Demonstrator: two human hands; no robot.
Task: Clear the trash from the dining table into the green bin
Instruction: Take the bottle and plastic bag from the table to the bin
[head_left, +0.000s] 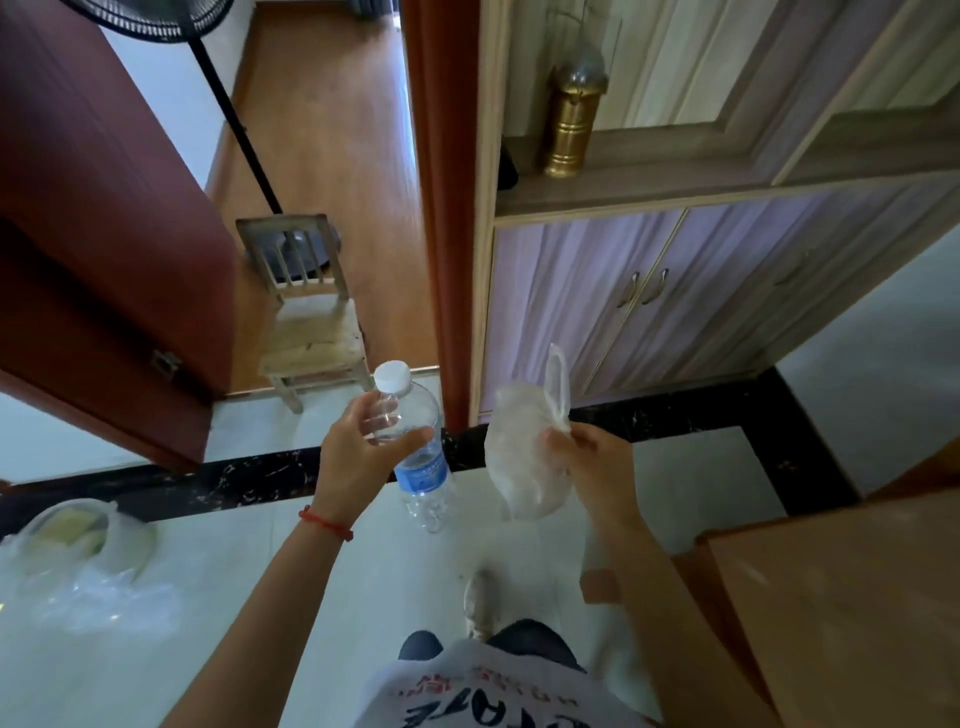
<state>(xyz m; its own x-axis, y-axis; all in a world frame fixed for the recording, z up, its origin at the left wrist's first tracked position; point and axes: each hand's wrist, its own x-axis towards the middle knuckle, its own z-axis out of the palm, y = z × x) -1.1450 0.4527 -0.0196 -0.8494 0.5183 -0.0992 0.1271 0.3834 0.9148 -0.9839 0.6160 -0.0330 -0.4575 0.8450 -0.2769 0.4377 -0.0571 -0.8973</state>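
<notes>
My left hand (358, 452) grips a clear empty plastic bottle (421, 467) with a white cap and blue label, held tilted at chest height over the tiled floor. Held up in my right hand (587, 462) is a crumpled clear plastic bag (519, 457), pinched near its knotted top. At the lower left a bin (124, 512) lined with a translucent bag stands on the floor, with pale trash inside. The wooden dining table (852, 597) shows at the lower right.
A small wooden chair (311, 322) stands in the doorway ahead, with a fan's black pole (234, 109) behind it. A red-brown door (104, 234) hangs open at left. A purple cabinet (675, 291) with a gold jar (571, 119) fills the right. My shoe (480, 603) is below.
</notes>
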